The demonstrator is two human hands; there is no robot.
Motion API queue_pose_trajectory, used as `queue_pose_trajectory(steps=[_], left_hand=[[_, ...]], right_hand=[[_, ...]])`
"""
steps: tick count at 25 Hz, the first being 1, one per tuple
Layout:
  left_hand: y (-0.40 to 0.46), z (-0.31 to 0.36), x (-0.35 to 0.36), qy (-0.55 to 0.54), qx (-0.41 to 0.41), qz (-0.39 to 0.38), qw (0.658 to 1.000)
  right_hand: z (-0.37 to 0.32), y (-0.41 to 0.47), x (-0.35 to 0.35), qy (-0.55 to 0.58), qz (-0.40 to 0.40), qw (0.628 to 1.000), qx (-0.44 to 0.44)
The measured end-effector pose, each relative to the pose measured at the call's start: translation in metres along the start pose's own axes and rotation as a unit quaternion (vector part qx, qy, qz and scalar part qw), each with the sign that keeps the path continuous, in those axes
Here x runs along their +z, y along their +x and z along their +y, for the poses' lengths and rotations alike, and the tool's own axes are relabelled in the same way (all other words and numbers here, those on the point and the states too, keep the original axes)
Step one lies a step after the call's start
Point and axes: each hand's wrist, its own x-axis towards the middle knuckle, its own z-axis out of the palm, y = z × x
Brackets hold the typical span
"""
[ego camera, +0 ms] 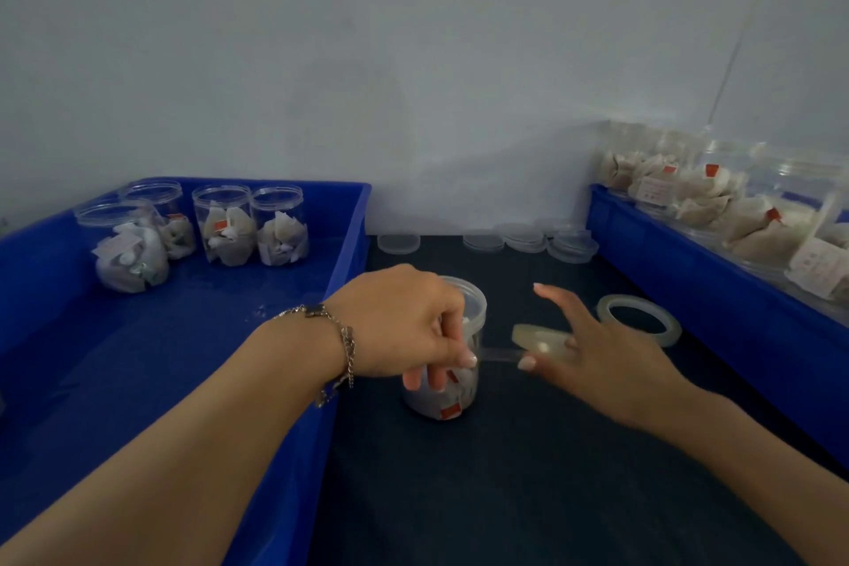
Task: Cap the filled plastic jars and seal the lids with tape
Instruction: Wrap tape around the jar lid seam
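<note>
A capped plastic jar (452,349) filled with pale sachets stands upright on the dark table (528,473), near the middle of the scene, in the gap between two blue crates. The left hand (404,326) wraps round the jar from its left side, fingers curled about the wall and the thumb pressing on the tape strip (498,354) where it meets the jar just below the lid. That clear strip runs level from the jar rightward to a tape roll (542,338), which the right hand (597,358) holds: the thumb and one or two fingers pinch the roll, while the index finger sticks out straight toward the far side.

A second tape roll (638,319) lies flat on the table just to the right of the right hand, near the right crate (689,271). That crate (only its left wall and corner show) holds a row of clear jars (716,198) packed with sachets; whether they carry lids cannot be told. Along the far edge of the table, against the white wall (413,60), lie several loose clear lids (528,239), some overlapping.

The left crate (229,358) holds four filled jars (197,230) standing upright in its far part, all with lids on. A chain bracelet (340,335) hangs on the left wrist, over the crate's right wall.
</note>
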Motion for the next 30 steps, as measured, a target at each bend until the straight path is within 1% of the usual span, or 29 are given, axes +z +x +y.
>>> queue_pose_trajectory(steps=[2,4,6,9,12,14,20,27,30], left_hand=[[-0.001,-0.003,-0.002,-0.002,-0.011,-0.011,1.0],[-0.003,-0.011,-0.007,-0.021,-0.045,-0.024,0.998],[-0.003,-0.019,-0.011,-0.042,-0.077,-0.04,0.995],[0.0,-0.023,-0.008,-0.037,-0.089,-0.044,0.994],[0.002,-0.028,-0.009,0.001,-0.083,-0.001,0.997],[0.001,-0.029,-0.011,-0.005,-0.078,0.028,0.997],[0.005,-0.025,-0.004,0.054,-0.063,0.03,0.996],[0.007,-0.027,0.001,0.109,-0.095,0.029,0.989],[0.007,-0.027,0.001,0.12,-0.106,0.051,0.986]], right_hand=[[0.007,0.004,0.003,0.014,-0.026,0.999,0.011],[0.011,0.003,0.008,0.056,-0.027,0.998,0.0],[0.011,0.001,0.01,0.067,0.008,0.998,-0.006],[0.006,0.001,0.006,0.003,0.083,0.996,-0.009],[0.004,0.005,0.007,-0.033,0.143,0.989,-0.012],[0.003,0.008,0.007,-0.049,0.156,0.987,-0.007],[0.009,0.01,0.014,-0.043,0.15,0.988,-0.007],[0.01,0.006,0.018,-0.032,0.142,0.989,-0.019],[0.008,0.012,0.017,-0.049,0.128,0.99,-0.012]])
